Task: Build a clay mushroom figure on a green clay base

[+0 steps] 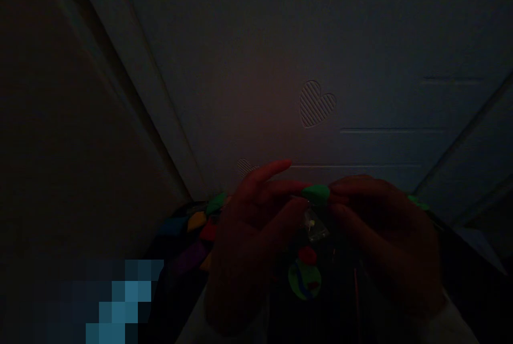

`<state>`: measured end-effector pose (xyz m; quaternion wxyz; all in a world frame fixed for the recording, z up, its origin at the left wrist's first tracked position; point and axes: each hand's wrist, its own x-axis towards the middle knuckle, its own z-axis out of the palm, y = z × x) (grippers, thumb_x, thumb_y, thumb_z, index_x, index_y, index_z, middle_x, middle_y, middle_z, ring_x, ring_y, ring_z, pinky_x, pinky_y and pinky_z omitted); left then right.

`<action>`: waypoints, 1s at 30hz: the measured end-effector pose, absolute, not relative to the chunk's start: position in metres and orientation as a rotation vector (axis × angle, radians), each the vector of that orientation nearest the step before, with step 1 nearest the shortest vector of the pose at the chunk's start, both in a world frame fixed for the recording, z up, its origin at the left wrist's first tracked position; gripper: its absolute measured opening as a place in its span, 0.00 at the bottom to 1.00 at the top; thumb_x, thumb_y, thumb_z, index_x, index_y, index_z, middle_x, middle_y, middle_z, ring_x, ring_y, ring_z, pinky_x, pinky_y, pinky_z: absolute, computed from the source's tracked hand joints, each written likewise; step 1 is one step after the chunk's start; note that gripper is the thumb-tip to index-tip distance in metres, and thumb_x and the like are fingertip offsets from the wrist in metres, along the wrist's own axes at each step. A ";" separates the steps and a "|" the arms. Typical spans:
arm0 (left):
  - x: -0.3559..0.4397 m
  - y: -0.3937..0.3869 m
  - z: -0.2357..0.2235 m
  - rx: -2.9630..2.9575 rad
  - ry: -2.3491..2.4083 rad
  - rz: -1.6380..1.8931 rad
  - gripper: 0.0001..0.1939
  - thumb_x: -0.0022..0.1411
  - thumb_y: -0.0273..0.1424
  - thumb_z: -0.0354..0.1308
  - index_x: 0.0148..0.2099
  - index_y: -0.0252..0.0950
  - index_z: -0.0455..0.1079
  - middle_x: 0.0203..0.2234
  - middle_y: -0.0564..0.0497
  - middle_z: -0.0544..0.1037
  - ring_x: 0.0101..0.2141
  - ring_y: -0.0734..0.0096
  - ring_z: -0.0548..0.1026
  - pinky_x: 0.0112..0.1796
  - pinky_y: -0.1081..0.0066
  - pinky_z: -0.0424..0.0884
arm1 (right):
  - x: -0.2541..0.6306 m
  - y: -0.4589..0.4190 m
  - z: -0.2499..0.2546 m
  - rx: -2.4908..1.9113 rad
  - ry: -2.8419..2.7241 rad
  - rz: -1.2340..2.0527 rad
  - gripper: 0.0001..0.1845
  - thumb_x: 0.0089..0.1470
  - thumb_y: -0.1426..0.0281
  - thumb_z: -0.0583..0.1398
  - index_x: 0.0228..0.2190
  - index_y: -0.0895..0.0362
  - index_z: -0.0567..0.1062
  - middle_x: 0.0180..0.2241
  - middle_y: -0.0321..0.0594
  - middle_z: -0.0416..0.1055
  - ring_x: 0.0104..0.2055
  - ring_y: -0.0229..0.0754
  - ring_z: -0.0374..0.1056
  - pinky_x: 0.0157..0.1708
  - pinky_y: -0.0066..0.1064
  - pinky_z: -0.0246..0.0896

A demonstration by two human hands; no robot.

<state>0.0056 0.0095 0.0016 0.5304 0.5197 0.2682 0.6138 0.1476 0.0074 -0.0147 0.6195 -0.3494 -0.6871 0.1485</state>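
A small green lump of modelling clay (317,194), pointed at its left end, is held up between both hands. My left hand (256,221) pinches the pointed end between thumb and fingertip, while one finger stretches out above. From the other side, the thumb and fingers of my right hand (388,232) close on the wider end. Below the hands lies a flat green clay disc (296,286) with a blue strip and a dark red bit on it. A round red piece (307,255) touches its upper edge.
Coloured pieces lie left of my hands, among them a yellow one (196,220) and a purple one (190,257). A clear plastic packet (316,231) sits beneath the hands. A thin reddish stick (356,301) lies at right. Beyond stands a pale panel (248,93) with embossed hearts. The light is very dim.
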 end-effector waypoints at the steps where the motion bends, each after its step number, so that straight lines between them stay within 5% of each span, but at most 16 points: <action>1: 0.007 0.010 0.002 1.207 0.677 1.499 0.15 0.51 0.26 0.60 0.43 0.46 0.68 0.31 0.58 0.77 0.30 0.80 0.74 0.29 0.85 0.70 | 0.146 0.009 -0.016 -0.807 -1.569 0.367 0.11 0.49 0.75 0.58 0.36 0.50 0.68 0.34 0.29 0.67 0.35 0.27 0.65 0.36 0.16 0.61; 20: 0.004 0.020 0.004 1.011 0.723 1.463 0.05 0.51 0.27 0.59 0.33 0.39 0.70 0.23 0.55 0.77 0.24 0.78 0.74 0.24 0.82 0.69 | 0.140 0.006 -0.019 -0.852 -1.591 0.364 0.11 0.51 0.67 0.58 0.39 0.47 0.67 0.36 0.28 0.68 0.37 0.28 0.66 0.35 0.18 0.61; 30: 0.004 0.020 0.002 0.950 0.651 1.322 0.05 0.50 0.27 0.59 0.32 0.37 0.71 0.21 0.54 0.75 0.24 0.76 0.72 0.26 0.78 0.68 | 0.151 0.008 -0.009 -0.871 -1.740 0.166 0.08 0.50 0.73 0.58 0.34 0.51 0.70 0.34 0.28 0.66 0.36 0.24 0.62 0.35 0.14 0.57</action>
